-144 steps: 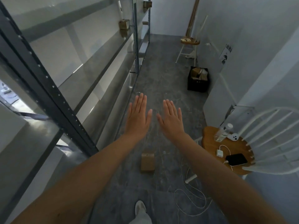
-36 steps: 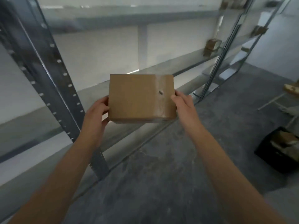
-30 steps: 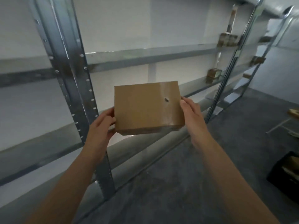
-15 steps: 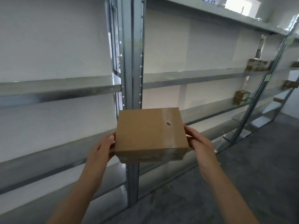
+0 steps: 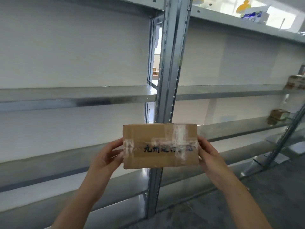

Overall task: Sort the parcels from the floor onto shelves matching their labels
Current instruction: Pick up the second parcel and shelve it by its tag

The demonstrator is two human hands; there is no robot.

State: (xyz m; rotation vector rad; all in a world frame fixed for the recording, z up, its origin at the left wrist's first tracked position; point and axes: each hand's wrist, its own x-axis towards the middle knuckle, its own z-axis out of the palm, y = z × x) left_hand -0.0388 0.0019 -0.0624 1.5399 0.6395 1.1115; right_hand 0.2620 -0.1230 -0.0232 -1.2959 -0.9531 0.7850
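I hold a brown cardboard parcel [image 5: 160,146] in front of a metal shelving rack [image 5: 168,80]. Its taped face is turned toward me and carries dark handwritten characters under clear tape. My left hand [image 5: 107,156] grips its left end and my right hand [image 5: 209,154] grips its right end. The parcel hangs in the air before the rack's upright post, level with the second shelf from the floor. Behind it run several bare metal shelves [image 5: 74,95].
Small taped parcels sit on the right shelves: one [image 5: 296,82] on the upper level, another [image 5: 279,114] one level lower. Colourful items [image 5: 252,14] rest on the top shelf. Grey floor [image 5: 247,204] lies at the lower right.
I picked the parcel up from the floor and turned to face the rack. In the last half second I tipped the parcel so its labelled, taped face points at me.
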